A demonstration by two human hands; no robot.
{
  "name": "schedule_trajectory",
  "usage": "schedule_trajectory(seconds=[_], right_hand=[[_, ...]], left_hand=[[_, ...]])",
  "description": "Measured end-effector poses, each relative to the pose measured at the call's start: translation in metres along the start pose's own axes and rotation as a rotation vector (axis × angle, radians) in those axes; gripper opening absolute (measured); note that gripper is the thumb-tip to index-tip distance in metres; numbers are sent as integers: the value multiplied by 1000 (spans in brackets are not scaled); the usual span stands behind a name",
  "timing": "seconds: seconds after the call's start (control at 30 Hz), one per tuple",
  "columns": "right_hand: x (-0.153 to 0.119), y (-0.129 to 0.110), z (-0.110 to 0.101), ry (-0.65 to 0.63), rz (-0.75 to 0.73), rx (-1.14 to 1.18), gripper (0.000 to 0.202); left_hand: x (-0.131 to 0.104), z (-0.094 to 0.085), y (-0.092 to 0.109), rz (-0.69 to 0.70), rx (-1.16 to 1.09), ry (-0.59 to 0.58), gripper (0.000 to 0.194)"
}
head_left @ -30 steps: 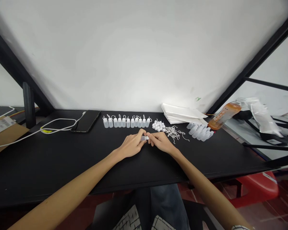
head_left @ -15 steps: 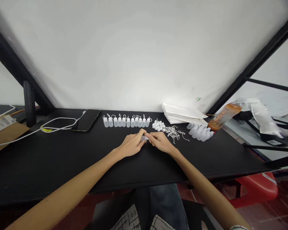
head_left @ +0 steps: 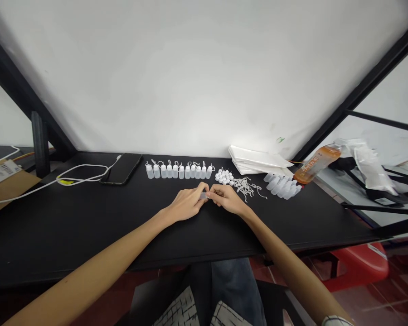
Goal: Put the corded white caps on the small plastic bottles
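Observation:
Between my hands lies a small translucent bottle (head_left: 203,196) on its side, low over the black table. My left hand (head_left: 187,203) is closed around its body. The fingers of my right hand (head_left: 223,198) are pinched at the bottle's neck end; what they grip there is too small to make out. Behind my hands stands a row of several small bottles (head_left: 175,171) with looped cords. Several white caps (head_left: 224,177) lie in a pile, with a tangle of thin white cords (head_left: 245,187) beside it. Several capless bottles (head_left: 283,186) lie farther right.
A stack of white sheets (head_left: 258,160) lies by the wall, near an orange drink bottle (head_left: 318,163) lying tilted. At the left are a black phone (head_left: 122,169), a white cable (head_left: 85,165) and a cardboard piece (head_left: 10,181). A red stool (head_left: 363,267) stands below right.
My right fingers have shifted slightly at the bottle's neck end. My left hand keeps its hold. The whole view has shifted a little.

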State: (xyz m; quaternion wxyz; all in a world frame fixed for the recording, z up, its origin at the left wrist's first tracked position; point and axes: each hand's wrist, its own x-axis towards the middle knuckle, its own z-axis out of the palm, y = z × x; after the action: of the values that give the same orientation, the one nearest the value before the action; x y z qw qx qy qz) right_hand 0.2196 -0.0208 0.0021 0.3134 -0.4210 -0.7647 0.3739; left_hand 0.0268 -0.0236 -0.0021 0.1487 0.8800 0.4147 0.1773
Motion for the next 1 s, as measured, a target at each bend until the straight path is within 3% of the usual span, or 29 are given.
schedule_trajectory(seconds=[0.2,0.5,0.67,1.0], right_hand=[[1,1,1,23,21,-20,48],[-2,4,2,9,-31,85,29],[-1,6,3,39,-34,124,30],[-2,-6,0,-21,23,180,35]], left_hand=[[1,1,-1,4,-20,33,22],[0,-3,0,-37,-36,92,22],[-1,-3,0,-43,-23,83,25],[-2,-2,1,-28,16,33,34]])
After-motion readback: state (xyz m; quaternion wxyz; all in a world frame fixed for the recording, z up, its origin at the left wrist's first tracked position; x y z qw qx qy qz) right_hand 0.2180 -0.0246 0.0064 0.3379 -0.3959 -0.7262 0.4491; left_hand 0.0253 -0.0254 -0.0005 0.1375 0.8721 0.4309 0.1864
